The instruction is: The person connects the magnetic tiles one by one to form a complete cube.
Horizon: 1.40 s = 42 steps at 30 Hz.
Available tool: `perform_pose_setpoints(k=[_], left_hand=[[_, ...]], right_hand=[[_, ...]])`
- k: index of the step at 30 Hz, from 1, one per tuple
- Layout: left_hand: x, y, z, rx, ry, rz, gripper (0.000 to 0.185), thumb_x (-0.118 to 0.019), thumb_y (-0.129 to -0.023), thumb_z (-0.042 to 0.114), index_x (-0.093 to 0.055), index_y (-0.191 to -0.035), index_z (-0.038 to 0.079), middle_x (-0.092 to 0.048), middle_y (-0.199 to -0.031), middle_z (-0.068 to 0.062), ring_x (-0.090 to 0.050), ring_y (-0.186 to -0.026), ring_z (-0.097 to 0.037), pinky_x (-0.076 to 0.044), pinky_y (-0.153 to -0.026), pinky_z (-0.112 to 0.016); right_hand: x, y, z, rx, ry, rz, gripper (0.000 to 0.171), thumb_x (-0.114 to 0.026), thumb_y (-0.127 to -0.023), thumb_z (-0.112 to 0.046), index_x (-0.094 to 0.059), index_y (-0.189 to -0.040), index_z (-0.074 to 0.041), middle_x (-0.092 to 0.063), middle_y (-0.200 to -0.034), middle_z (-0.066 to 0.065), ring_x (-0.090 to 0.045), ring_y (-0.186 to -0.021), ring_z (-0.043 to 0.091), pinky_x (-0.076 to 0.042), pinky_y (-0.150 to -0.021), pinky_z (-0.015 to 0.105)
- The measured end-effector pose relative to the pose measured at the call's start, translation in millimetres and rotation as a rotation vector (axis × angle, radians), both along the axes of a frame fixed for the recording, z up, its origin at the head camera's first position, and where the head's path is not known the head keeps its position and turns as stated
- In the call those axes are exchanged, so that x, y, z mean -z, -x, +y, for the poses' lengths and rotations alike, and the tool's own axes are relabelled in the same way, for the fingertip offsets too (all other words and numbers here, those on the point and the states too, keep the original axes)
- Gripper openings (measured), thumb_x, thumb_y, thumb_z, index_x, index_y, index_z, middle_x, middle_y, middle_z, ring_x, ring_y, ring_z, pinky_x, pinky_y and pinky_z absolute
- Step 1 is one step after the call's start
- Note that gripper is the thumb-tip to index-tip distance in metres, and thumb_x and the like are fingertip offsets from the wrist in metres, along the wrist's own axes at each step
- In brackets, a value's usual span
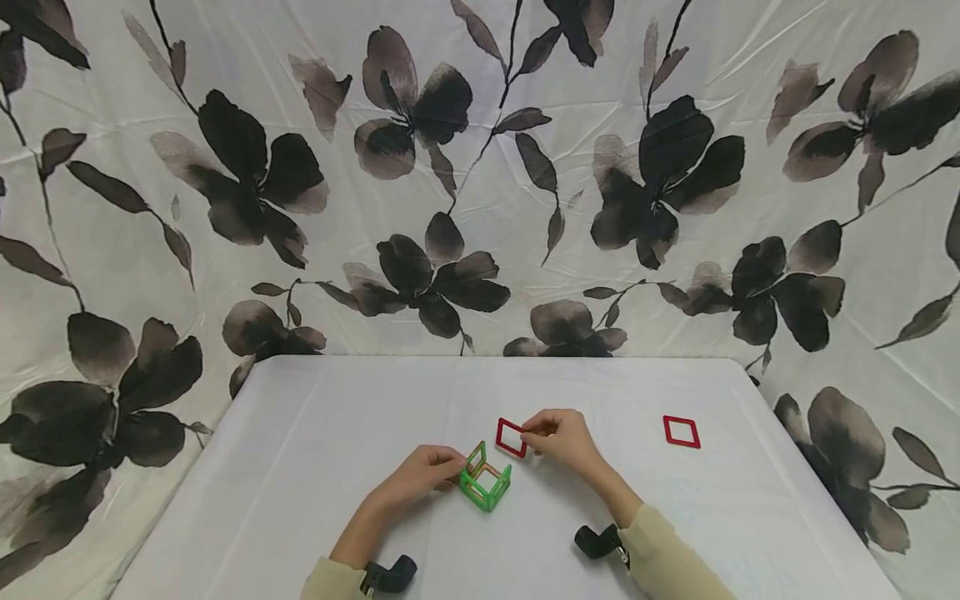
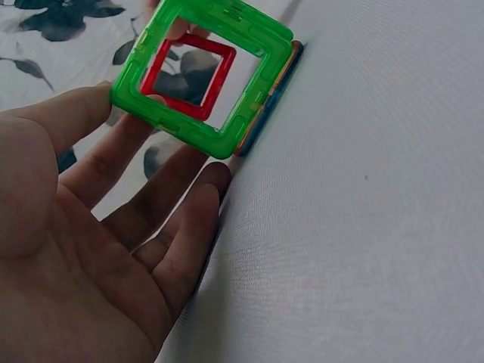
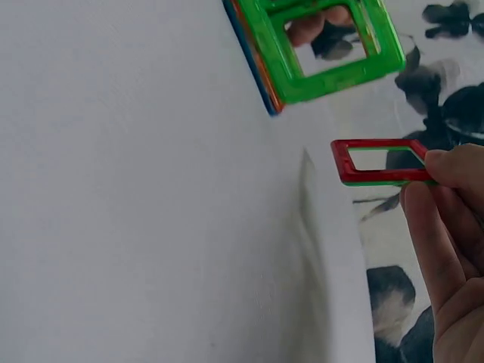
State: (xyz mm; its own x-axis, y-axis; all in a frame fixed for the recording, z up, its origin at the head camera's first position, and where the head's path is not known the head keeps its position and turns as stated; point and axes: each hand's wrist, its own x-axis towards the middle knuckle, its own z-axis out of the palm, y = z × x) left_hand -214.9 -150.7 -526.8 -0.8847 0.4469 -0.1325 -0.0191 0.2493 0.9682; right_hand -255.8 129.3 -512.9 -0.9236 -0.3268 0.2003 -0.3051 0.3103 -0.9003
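Several green square magnetic tiles (image 1: pixel 487 502) stand upright as the walls of a small box-like build on the table. Its base is a flat tile (image 2: pixel 271 98) with orange and blue edges. My left hand (image 1: pixel 423 477) pinches the left corner of a green wall between thumb and fingers, as the left wrist view shows. To the right of the build, my right hand (image 1: pixel 567 439) holds a red square magnetic tile (image 3: pixel 378 178) by one edge, tilted, between thumb and fingertips. Through the green frame (image 2: pixel 219 144) the red tile shows in the left wrist view.
A second red square tile (image 1: pixel 682 445) lies flat on the white-covered table (image 1: pixel 337 400), well to the right of my right hand. Behind the table's far edge hangs a white cloth (image 1: pixel 540 292) with dark flowers. A black wrist device (image 1: pixel 597 542) sits on the right forearm.
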Motion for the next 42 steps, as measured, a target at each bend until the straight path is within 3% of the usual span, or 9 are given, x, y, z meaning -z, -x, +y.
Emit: perform_pose_setpoints(k=[8, 15, 18, 25, 30, 33, 37, 42], left_hand=[[0.3, -0.6, 0, 0.003, 0.004, 0.021, 0.028, -0.056, -0.1, 0.018, -0.068, -0.105, -0.007, -0.068, -0.095, -0.006, -0.062, -0.09, -0.024, -0.051, -0.077, -0.039], [-24.2, -11.7, 3, 0.008, -0.007, 0.027, 0.027, -0.056, -0.099, 0.014, -0.066, -0.104, -0.012, -0.068, -0.093, -0.007, -0.061, -0.09, -0.028, -0.051, -0.077, -0.042], [-27.8, -13.9, 4, 0.001, -0.009, 0.026, 0.028, -0.057, -0.099, 0.014, -0.066, -0.103, -0.011, -0.068, -0.093, -0.007, -0.062, -0.09, -0.028, -0.051, -0.077, -0.043], [-18.5, -11.5, 4, -0.024, 0.037, 0.025, 0.029, -0.057, -0.099, 0.018, -0.067, -0.104, -0.009, -0.068, -0.092, -0.005, -0.06, -0.089, -0.025, -0.051, -0.077, -0.042], [-20.5, -11.4, 3, -0.015, 0.031, 0.026, 0.028, -0.058, -0.099, 0.017, -0.067, -0.103, -0.009, -0.068, -0.09, -0.005, -0.06, -0.088, -0.026, -0.05, -0.076, -0.043], [-12.6, -7.0, 2, -0.015, 0.035, 0.025, 0.028, -0.058, -0.099, 0.019, -0.068, -0.103, -0.007, -0.068, -0.09, -0.004, -0.06, -0.088, -0.026, -0.05, -0.075, -0.041], [1.5, 0.2, 0, -0.012, 0.038, 0.021, 0.028, -0.059, -0.099, 0.023, -0.069, -0.103, -0.003, -0.068, -0.092, -0.003, -0.06, -0.087, -0.022, -0.05, -0.073, -0.038], [0.7, -0.5, 0, 0.001, 0.034, 0.027, 0.028, -0.058, -0.099, 0.022, -0.069, -0.103, -0.004, -0.068, -0.092, -0.004, -0.059, -0.086, -0.021, -0.05, -0.073, -0.037]], right_hand=[[2.0, -15.2, -5, -0.015, -0.034, 0.072, 0.007, -0.077, -0.081, -0.003, -0.075, -0.088, -0.002, -0.071, -0.077, -0.002, -0.065, -0.064, 0.012, -0.052, -0.055, 0.027], [4.7, -22.7, -9, -0.026, -0.039, 0.081, 0.007, -0.077, -0.082, -0.003, -0.075, -0.089, -0.001, -0.071, -0.077, -0.002, -0.065, -0.063, 0.01, -0.051, -0.055, 0.027], [4.4, -25.0, -11, -0.026, -0.028, 0.082, 0.006, -0.077, -0.081, -0.002, -0.075, -0.088, -0.002, -0.071, -0.076, -0.001, -0.065, -0.062, 0.011, -0.051, -0.054, 0.027], [6.5, -29.8, -18, -0.034, -0.023, 0.108, 0.006, -0.077, -0.08, -0.001, -0.076, -0.085, -0.004, -0.071, -0.076, -0.001, -0.065, -0.063, 0.009, -0.051, -0.054, 0.026], [6.7, -32.0, -20, -0.011, -0.038, 0.111, 0.005, -0.077, -0.08, -0.001, -0.076, -0.086, -0.003, -0.071, -0.075, -0.003, -0.065, -0.063, 0.008, -0.05, -0.054, 0.026], [6.0, -32.9, -20, -0.007, -0.035, 0.102, 0.005, -0.077, -0.082, -0.003, -0.076, -0.087, -0.002, -0.071, -0.074, -0.004, -0.065, -0.063, 0.009, -0.05, -0.054, 0.026], [5.9, -34.6, -20, -0.007, -0.027, 0.065, 0.004, -0.076, -0.084, -0.008, -0.076, -0.088, -0.006, -0.071, -0.075, -0.003, -0.067, -0.064, 0.015, -0.051, -0.054, 0.026], [4.1, -37.6, -21, -0.016, -0.013, 0.045, 0.006, -0.073, -0.088, -0.011, -0.076, -0.09, -0.006, -0.072, -0.078, 0.001, -0.069, -0.067, 0.024, -0.052, -0.057, 0.026]])
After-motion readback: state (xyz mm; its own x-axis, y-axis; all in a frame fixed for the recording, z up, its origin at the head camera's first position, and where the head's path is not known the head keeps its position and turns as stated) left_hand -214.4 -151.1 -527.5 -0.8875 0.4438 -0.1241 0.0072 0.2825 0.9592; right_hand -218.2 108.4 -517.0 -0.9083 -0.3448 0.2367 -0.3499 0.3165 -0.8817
